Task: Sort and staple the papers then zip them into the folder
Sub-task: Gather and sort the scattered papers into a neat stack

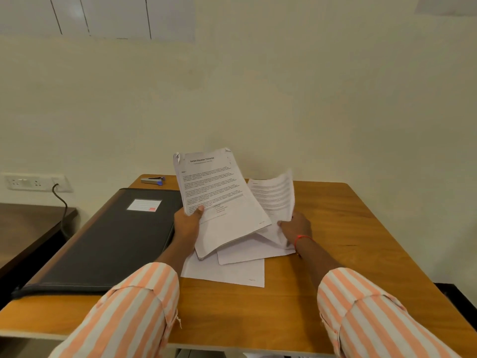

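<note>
My left hand (187,224) grips a thick stack of printed papers (219,192) by its lower left edge and holds it tilted up over the table. My right hand (296,227) pinches the bottom of another printed sheet (276,195), which stands curled behind the stack. Loose white sheets (232,272) lie flat on the table under both hands. A black zip folder (108,244) with a white label lies closed at the left. A silver and blue stapler (152,180) rests at the table's far left corner, away from both hands.
The wooden table (335,254) stands against a cream wall. A darker table (25,228) sits lower at the left. A wall socket (33,182) with a black cable plugged in is on the left wall.
</note>
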